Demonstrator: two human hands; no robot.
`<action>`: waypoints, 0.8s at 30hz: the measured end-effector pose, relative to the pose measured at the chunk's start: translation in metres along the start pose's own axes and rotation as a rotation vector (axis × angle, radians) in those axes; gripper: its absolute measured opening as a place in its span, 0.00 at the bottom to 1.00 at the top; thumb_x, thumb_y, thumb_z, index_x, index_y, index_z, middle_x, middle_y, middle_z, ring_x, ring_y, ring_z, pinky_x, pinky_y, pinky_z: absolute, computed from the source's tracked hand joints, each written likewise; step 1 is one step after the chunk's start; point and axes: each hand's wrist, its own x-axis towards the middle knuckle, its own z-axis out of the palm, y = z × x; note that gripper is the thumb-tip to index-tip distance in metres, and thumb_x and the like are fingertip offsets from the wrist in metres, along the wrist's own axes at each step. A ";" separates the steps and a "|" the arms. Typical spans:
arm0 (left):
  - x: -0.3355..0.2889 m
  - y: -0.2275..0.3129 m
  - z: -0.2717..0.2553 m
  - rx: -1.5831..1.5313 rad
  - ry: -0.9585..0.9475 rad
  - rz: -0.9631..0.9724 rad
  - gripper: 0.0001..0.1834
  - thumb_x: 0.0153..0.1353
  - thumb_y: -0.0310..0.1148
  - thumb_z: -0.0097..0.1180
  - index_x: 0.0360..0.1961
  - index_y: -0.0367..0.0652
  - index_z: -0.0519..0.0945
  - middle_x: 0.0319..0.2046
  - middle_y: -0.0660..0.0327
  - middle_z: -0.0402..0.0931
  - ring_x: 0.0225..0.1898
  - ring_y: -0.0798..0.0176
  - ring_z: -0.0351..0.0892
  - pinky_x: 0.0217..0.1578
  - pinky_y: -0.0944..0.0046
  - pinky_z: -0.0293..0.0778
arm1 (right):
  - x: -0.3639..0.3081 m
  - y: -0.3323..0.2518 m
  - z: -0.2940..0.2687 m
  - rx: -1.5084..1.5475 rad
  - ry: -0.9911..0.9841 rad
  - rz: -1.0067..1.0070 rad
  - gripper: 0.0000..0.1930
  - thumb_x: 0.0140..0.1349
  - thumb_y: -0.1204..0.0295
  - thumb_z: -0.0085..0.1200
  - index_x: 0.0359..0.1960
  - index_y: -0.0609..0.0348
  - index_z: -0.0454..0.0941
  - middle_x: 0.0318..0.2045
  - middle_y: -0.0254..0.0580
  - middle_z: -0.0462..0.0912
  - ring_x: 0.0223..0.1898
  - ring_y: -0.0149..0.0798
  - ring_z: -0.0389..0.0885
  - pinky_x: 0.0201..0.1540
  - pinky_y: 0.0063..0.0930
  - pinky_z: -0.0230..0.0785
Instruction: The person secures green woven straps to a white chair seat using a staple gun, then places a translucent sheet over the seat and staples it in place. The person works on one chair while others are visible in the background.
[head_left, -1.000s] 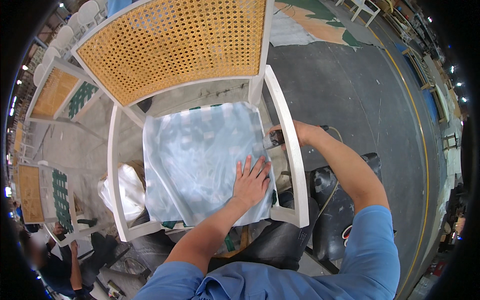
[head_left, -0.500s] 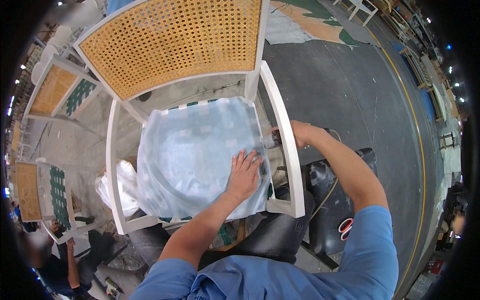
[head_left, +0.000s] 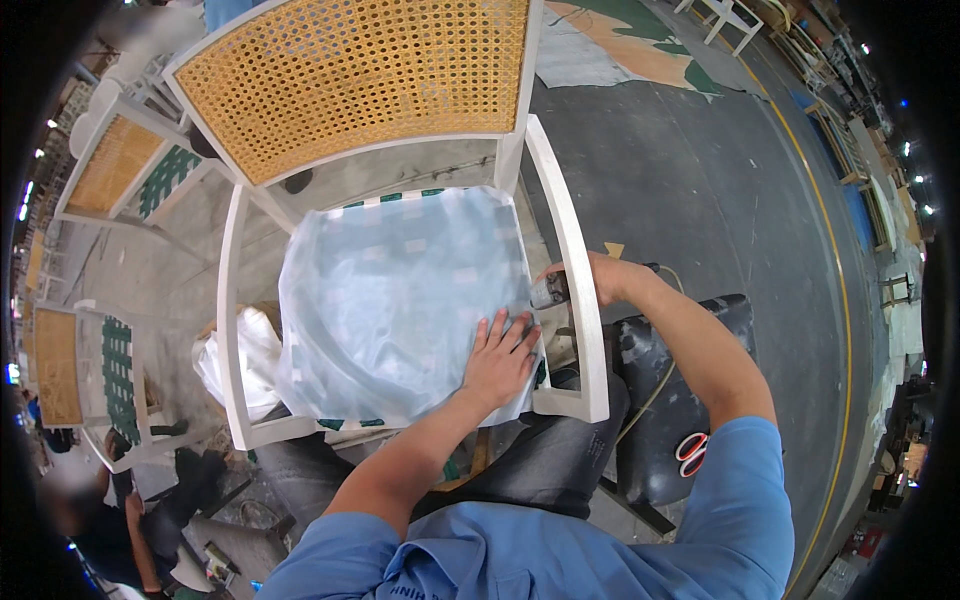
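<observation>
The right armrest [head_left: 580, 290] of the white chair [head_left: 510, 165] is standing in the way, hiding parts of the right hand [head_left: 608, 280] and of the dark tool [head_left: 551, 289] which that hand is grasping beside the seat. A pale hose [head_left: 662, 375] is running across a black padded seat [head_left: 650, 475], where scissors [head_left: 691, 454] are lying near the blue sleeve. The left hand [head_left: 500, 355] is resting flat, fingers spread, gripping nothing, on the translucent sheet [head_left: 380, 290] that is covering the chair's seat. Beyond the left armrest [head_left: 227, 300] a white bag [head_left: 245, 365] is sitting.

Counting up: 1 sheet is lying below 1 cane back [head_left: 360, 85]; 1 tool, 1 bag and 1 pair of scissors are showing; farther left, 2 cane-backed chairs [head_left: 118, 375] with green webbing are standing, and 1 co-worker [head_left: 110, 535] is showing below them. White chairs [head_left: 120, 70] behind are crowding too closely to count.
</observation>
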 end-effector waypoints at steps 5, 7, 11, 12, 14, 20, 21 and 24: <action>0.000 0.000 0.000 -0.003 -0.006 0.001 0.31 0.73 0.45 0.51 0.77 0.59 0.68 0.80 0.60 0.55 0.82 0.41 0.47 0.79 0.34 0.41 | 0.000 -0.004 0.006 0.004 -0.001 0.059 0.38 0.46 0.76 0.74 0.64 0.46 0.77 0.50 0.48 0.87 0.50 0.54 0.85 0.53 0.39 0.79; -0.001 0.000 0.000 -0.002 -0.002 0.006 0.31 0.73 0.44 0.51 0.76 0.58 0.68 0.80 0.58 0.56 0.81 0.40 0.48 0.79 0.33 0.42 | 0.002 -0.008 0.009 -0.005 -0.048 0.109 0.38 0.47 0.76 0.74 0.64 0.43 0.77 0.49 0.47 0.87 0.50 0.52 0.85 0.53 0.38 0.79; 0.002 -0.006 -0.004 -0.094 0.036 0.037 0.29 0.71 0.39 0.52 0.74 0.52 0.70 0.78 0.51 0.58 0.79 0.37 0.52 0.77 0.32 0.47 | 0.005 -0.007 0.016 0.007 -0.110 0.277 0.38 0.47 0.77 0.74 0.63 0.39 0.77 0.48 0.42 0.87 0.47 0.47 0.86 0.51 0.37 0.80; 0.003 -0.008 -0.007 -0.139 0.041 0.046 0.29 0.71 0.37 0.53 0.73 0.51 0.71 0.77 0.49 0.58 0.79 0.36 0.53 0.77 0.31 0.48 | 0.002 -0.005 0.019 0.184 -0.086 0.319 0.30 0.56 0.76 0.67 0.62 0.40 0.79 0.45 0.40 0.85 0.43 0.44 0.82 0.46 0.36 0.79; -0.004 -0.016 -0.012 -0.364 0.118 -0.007 0.31 0.65 0.29 0.58 0.71 0.45 0.70 0.75 0.46 0.61 0.77 0.34 0.56 0.75 0.29 0.51 | 0.008 -0.012 0.022 0.550 -0.060 0.447 0.19 0.69 0.73 0.56 0.61 0.42 0.82 0.41 0.37 0.81 0.38 0.38 0.78 0.41 0.34 0.79; -0.057 0.022 -0.046 -0.269 -0.105 0.002 0.40 0.56 0.28 0.66 0.72 0.42 0.67 0.75 0.45 0.59 0.78 0.31 0.53 0.75 0.28 0.48 | 0.009 -0.030 0.022 1.198 0.102 0.800 0.18 0.77 0.64 0.52 0.64 0.49 0.82 0.46 0.36 0.87 0.43 0.32 0.85 0.48 0.29 0.81; -0.071 0.020 -0.050 -0.202 -0.109 -0.046 0.41 0.55 0.28 0.67 0.72 0.43 0.67 0.76 0.45 0.59 0.78 0.30 0.51 0.76 0.28 0.48 | 0.018 -0.041 0.019 1.219 0.098 0.821 0.18 0.78 0.64 0.51 0.64 0.49 0.82 0.47 0.36 0.87 0.44 0.31 0.85 0.49 0.29 0.81; -0.082 0.015 -0.057 -0.086 -0.110 -0.058 0.43 0.54 0.28 0.66 0.73 0.44 0.66 0.77 0.47 0.56 0.80 0.31 0.48 0.76 0.27 0.46 | 0.010 -0.016 0.024 1.076 0.089 0.769 0.18 0.79 0.63 0.47 0.63 0.48 0.82 0.49 0.33 0.86 0.47 0.31 0.83 0.54 0.33 0.79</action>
